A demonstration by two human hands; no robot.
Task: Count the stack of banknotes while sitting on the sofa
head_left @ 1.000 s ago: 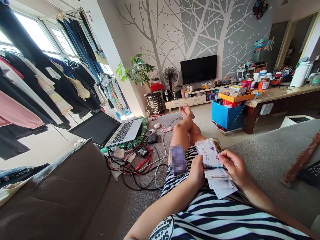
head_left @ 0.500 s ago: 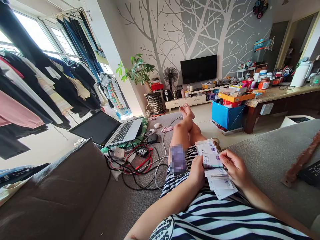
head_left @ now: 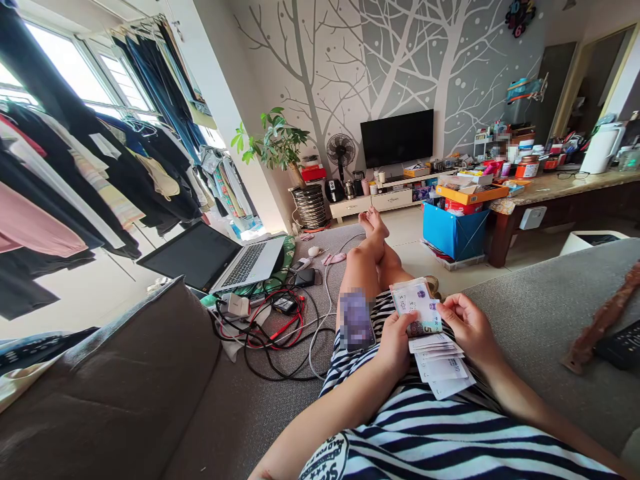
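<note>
A stack of play-money-like banknotes [head_left: 417, 299], pale with purple emblems and a figure 5, is held over my lap. My left hand [head_left: 397, 343] is closed on the stack's left side, thumb across its front. At the right edge, my right hand [head_left: 470, 327] pinches a banknote's corner between thumb and forefinger. Just below the stack, several whitish paper notes [head_left: 443, 367] lie fanned and overlapping on my striped clothing [head_left: 425, 433]. A phone [head_left: 357, 320] rests on my thigh left of my hands, its screen blurred out.
On the grey sofa [head_left: 295, 393] to my left are an open laptop [head_left: 250, 263] and tangled cables [head_left: 285, 320]. A remote control [head_left: 620, 347] lies at far right. Beyond my feet stand a blue box [head_left: 455, 230], a cluttered table [head_left: 540, 190] and a television [head_left: 397, 139].
The front banknote has shifted up against the rest of the stack, and its lower figure 5 now shows. My right hand has moved slightly right. The fanned notes below have barely moved.
</note>
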